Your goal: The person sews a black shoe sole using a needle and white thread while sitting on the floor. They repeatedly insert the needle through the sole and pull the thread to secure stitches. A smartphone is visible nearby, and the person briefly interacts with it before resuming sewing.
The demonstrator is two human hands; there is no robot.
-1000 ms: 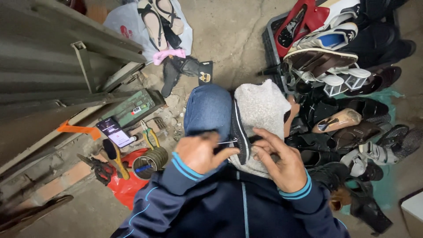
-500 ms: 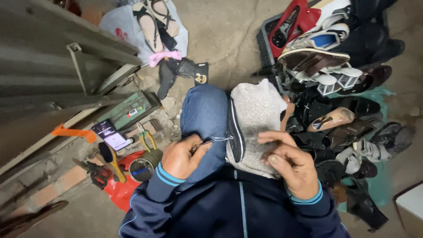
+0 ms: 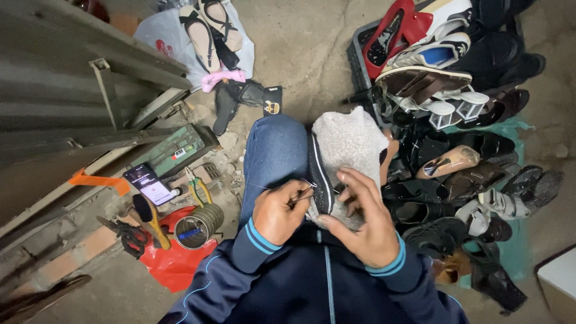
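The left hand (image 3: 277,211) pinched a thin needle against the soft, light grey fabric shoe (image 3: 345,157); the right hand (image 3: 360,219) steadied its black-edged sole, fingers spread.

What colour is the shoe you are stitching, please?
The shoe is fuzzy grey with a black sole edge, seen in the head view.

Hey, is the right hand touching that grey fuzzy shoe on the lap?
Touching. The head view shows the right hand with its fingers resting on the grey fuzzy shoe, no gap between them.
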